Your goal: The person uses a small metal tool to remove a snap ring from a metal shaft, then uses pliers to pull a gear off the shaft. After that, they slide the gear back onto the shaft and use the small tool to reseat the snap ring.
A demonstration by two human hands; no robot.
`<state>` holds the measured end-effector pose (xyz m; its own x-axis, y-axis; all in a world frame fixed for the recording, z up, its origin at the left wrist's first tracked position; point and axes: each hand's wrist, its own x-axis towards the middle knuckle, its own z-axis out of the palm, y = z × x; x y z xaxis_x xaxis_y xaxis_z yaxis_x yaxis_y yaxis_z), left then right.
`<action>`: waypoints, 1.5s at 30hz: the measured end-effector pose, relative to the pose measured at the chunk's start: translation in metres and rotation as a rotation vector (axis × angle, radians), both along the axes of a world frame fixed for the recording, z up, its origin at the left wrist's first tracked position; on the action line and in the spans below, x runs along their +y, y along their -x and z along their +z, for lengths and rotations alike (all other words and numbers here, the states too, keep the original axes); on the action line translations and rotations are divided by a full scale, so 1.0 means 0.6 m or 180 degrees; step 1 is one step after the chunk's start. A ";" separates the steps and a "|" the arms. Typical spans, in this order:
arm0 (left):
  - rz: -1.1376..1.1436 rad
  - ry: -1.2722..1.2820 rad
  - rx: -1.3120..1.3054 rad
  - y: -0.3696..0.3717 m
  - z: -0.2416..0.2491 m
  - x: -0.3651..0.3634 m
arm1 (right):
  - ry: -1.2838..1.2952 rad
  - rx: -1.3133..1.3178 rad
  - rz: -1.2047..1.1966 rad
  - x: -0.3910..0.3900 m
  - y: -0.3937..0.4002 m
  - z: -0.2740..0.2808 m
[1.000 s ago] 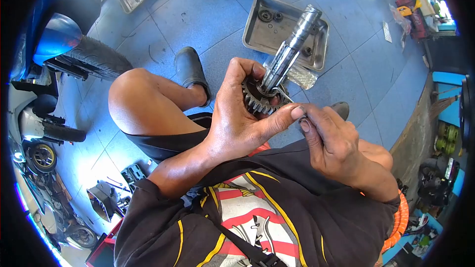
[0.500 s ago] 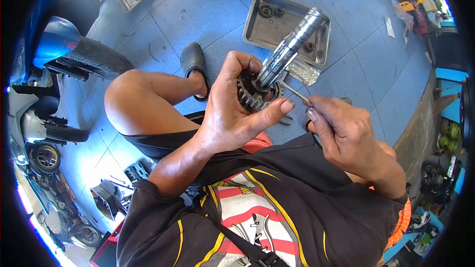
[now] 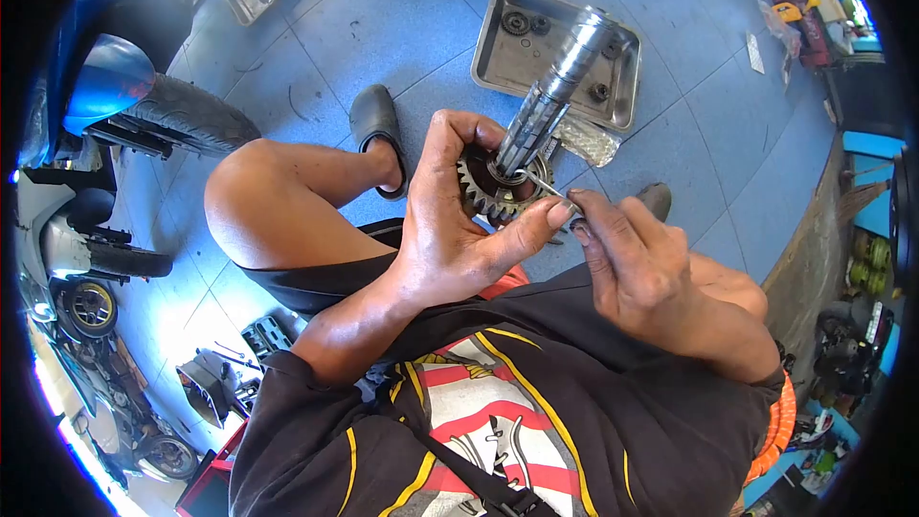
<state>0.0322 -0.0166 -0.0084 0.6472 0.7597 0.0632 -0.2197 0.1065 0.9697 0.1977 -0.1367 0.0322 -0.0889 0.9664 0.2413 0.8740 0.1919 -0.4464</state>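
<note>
My left hand (image 3: 450, 220) is wrapped around a dark toothed gear (image 3: 493, 199), its fingers behind and its thumb in front. A shiny splined metal shaft (image 3: 555, 91) rises from the gear's centre, tilted up and to the right. Pinched in my right hand (image 3: 641, 263) is a thin metal pick (image 3: 548, 184), whose tip lies at the base of the shaft, on the gear's face. My left thumb is close to the right fingertips.
Beyond the shaft, a metal tray (image 3: 485, 53) on the blue tiled floor holds several small gears. A smaller tray (image 3: 244, 5) lies at upper left. Motorcycle wheels (image 3: 206, 105) stand at left. A crumpled clear packet (image 3: 589, 142) is beside the larger tray.
My right hand has moved left, bringing the pick's tip further over the gear's centre. The shaft's top has shifted slightly left, and the gear's face is more visible.
</note>
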 end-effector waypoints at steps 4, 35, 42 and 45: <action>0.0134 -0.0167 0.0235 -0.002 -0.001 -0.005 | 0.0150 -0.0014 -0.0007 -0.002 0.008 0.005; -0.0560 0.0379 -0.0092 0.004 0.007 0.003 | -0.0268 0.0042 0.0351 0.019 -0.048 0.020; -0.0390 -0.0332 0.0361 0.009 0.003 -0.001 | -0.0582 0.0091 0.0218 0.018 -0.033 0.001; -0.0377 -0.0750 0.0360 0.011 0.002 0.000 | -0.0634 -0.0006 0.0208 0.019 -0.029 0.002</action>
